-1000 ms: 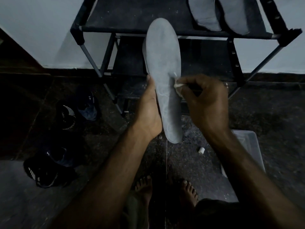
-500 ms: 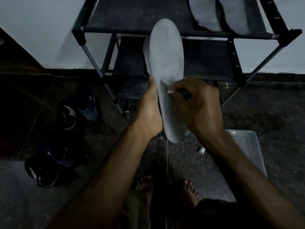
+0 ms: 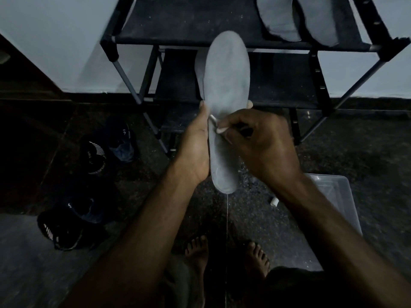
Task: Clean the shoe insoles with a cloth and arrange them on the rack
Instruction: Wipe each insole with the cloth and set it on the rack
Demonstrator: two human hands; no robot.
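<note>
1. Step in hand: wiping. A grey insole [image 3: 226, 103] is held upright in front of the rack [image 3: 200, 25], gripped along its edge by the left hand [image 3: 195, 150].
2. A small pale cloth [image 3: 219, 127] is pinched in the curled fingers of the right hand [image 3: 262, 145] and pressed against the insole's middle.
3. Two insoles [image 3: 295, 18] are already laid on the rack's top shelf.
4. Next move, as judged: the heel end is to be wiped, then the insole laid flat beside that pair.
</note>
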